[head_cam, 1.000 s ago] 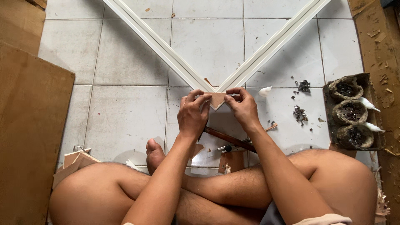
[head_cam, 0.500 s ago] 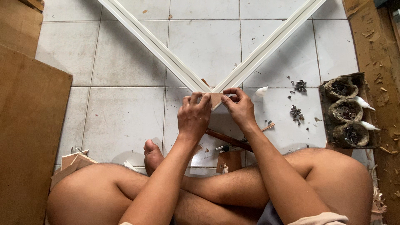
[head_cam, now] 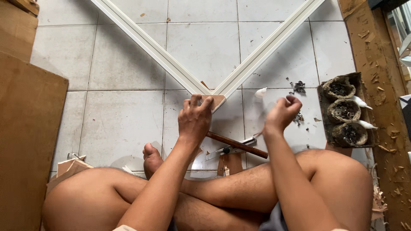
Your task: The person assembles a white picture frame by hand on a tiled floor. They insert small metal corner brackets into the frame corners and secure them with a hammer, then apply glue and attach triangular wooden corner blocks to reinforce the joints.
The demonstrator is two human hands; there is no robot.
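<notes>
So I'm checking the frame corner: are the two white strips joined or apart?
Joined: the white strips meet in a point under the left hand.
</notes>
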